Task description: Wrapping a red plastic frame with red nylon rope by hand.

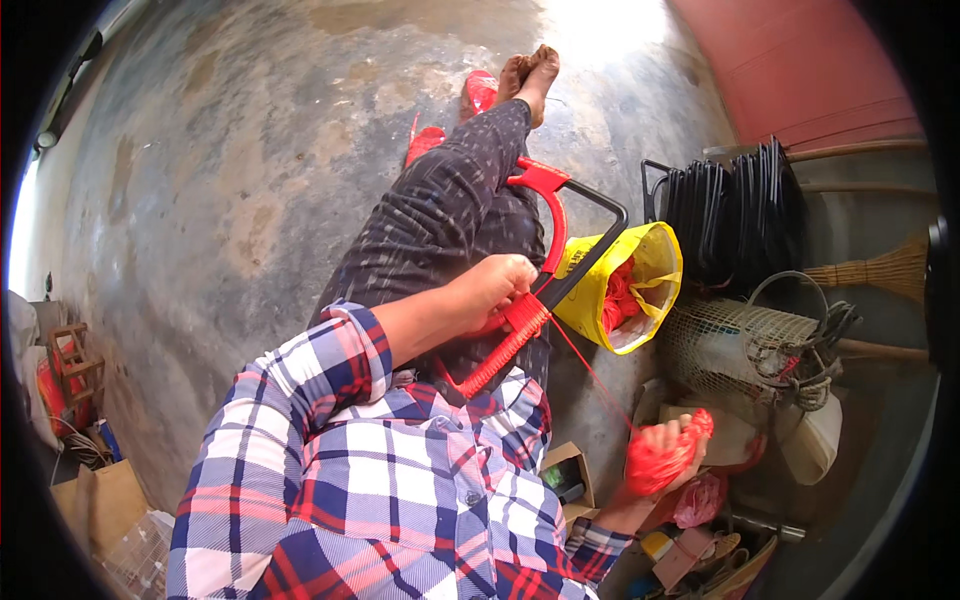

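Across my lap lies a black metal tube frame (607,236) with rounded corners, partly wound with red cord (512,340). My left hand (497,287) is closed around the frame beside the tightly wound side. From the winding, a thin red strand runs taut down to the right. It leads to a bundle of red cord (660,462) gripped in my right hand (672,440), held out at my right side. Another part of the frame, near my shin, also has red wrapping (541,178).
A yellow bag (664,290) with red cord inside stands beside my right leg. Beyond it are stacked black frames (735,215), a wire mesh basket (735,335) and a straw broom (880,272). An open cardboard box (568,465) sits near my right hip. Red slippers (427,140) lie near my bare feet.
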Demonstrator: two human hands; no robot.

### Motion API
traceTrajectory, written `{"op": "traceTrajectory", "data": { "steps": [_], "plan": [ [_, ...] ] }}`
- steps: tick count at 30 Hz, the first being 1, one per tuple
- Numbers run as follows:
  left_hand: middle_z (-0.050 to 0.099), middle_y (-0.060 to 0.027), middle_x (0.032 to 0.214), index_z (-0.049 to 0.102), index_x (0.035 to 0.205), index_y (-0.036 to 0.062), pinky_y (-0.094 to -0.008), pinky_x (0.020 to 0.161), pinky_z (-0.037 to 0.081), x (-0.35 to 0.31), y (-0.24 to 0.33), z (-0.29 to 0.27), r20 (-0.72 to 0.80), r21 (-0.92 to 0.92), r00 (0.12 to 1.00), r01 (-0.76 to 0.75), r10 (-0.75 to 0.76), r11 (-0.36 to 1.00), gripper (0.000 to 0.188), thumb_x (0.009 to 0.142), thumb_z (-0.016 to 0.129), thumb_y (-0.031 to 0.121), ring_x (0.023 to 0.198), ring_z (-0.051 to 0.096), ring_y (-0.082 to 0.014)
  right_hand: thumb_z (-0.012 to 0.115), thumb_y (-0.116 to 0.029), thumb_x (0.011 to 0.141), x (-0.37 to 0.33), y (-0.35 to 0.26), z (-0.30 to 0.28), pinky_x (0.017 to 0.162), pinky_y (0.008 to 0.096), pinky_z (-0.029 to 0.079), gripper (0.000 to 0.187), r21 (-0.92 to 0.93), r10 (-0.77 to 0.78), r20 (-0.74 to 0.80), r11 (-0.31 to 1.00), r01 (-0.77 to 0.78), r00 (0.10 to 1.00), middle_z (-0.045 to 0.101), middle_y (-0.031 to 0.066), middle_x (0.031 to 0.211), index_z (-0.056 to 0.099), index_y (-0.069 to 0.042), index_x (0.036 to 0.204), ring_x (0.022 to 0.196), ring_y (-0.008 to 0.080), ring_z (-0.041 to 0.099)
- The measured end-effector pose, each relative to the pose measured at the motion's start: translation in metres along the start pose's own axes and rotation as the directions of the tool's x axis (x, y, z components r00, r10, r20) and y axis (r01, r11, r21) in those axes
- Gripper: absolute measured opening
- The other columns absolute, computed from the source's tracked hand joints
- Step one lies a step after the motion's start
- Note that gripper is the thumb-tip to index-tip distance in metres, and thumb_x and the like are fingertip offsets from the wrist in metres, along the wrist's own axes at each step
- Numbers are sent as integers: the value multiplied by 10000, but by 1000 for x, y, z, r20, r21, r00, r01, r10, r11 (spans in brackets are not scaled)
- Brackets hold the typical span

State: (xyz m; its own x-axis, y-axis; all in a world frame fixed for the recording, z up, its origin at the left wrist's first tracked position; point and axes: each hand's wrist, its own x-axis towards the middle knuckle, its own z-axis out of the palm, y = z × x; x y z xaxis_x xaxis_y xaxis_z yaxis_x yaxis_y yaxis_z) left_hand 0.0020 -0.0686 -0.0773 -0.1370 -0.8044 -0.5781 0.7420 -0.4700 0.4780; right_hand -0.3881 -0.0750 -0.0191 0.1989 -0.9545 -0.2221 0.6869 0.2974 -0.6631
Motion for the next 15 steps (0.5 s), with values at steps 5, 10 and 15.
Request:
{"op": "traceTrajectory", "data": {
  "steps": [5,10,15],
  "plan": [
    [591,-85,766,546,944,23,-327,601,556,1,-2,-13,55,-116,992,-105,112,988,245,731,427,3,611,619,-192,504,-471,941,12,-44,-95,717,528,580,430,-46,-340,-62,940,338,938,643,114,1168,599,-127,1183,1066,382,614],
    [565,-128,1170,522,1195,-14,-315,935,449,-16,-8,7,25,616,882,-384,470,688,431,846,658,200,1077,569,-226,573,-585,881,32,26,-15,653,412,468,466,334,-1,64,942,-20,998,639,45,991,602,-131,982,745,214,534],
    [464,-246,1322,569,1148,-27,-478,1067,338,-76,-19,39,695,641,534,-764,482,-77,576,731,767,317,1243,428,-405,610,-632,839,10,122,98,751,353,511,631,-108,395,297,918,-380,869,624,98,1024,594,-29,1023,851,208,605]
  ]
}}
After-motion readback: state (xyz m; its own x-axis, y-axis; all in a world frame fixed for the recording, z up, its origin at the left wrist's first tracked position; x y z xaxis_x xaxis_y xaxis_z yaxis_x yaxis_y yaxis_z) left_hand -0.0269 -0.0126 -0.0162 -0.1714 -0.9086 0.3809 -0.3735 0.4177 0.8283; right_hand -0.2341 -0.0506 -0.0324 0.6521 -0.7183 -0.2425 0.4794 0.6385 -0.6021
